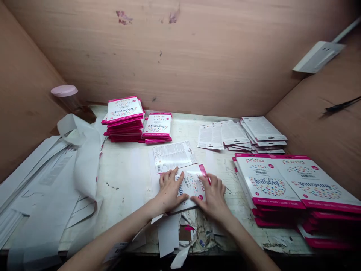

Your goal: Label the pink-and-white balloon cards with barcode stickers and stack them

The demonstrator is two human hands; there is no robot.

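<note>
A white and pink balloon packet (191,184) printed with "prima" and colourful dots lies turned sideways between my hands, near the front of the table. My left hand (170,190) rests across its left part, fingers over the far edge and thumb by the near edge. At the pink-topped end, my right hand (213,194) grips it with bent fingers and thumb. Both thumbs nearly meet at the near edge. Just beyond lies another packet (173,156), back side up with small print and a barcode. Paper strips (168,235) stick out below my hands.
Stacked balloon packets stand at the back left (124,120) and right (269,180). Packets with their backs up (262,130) lie at the back right. Loose white backing strips (87,162) cover the left side, near a lidded cup (66,96). Wooden panels (180,56) enclose the table.
</note>
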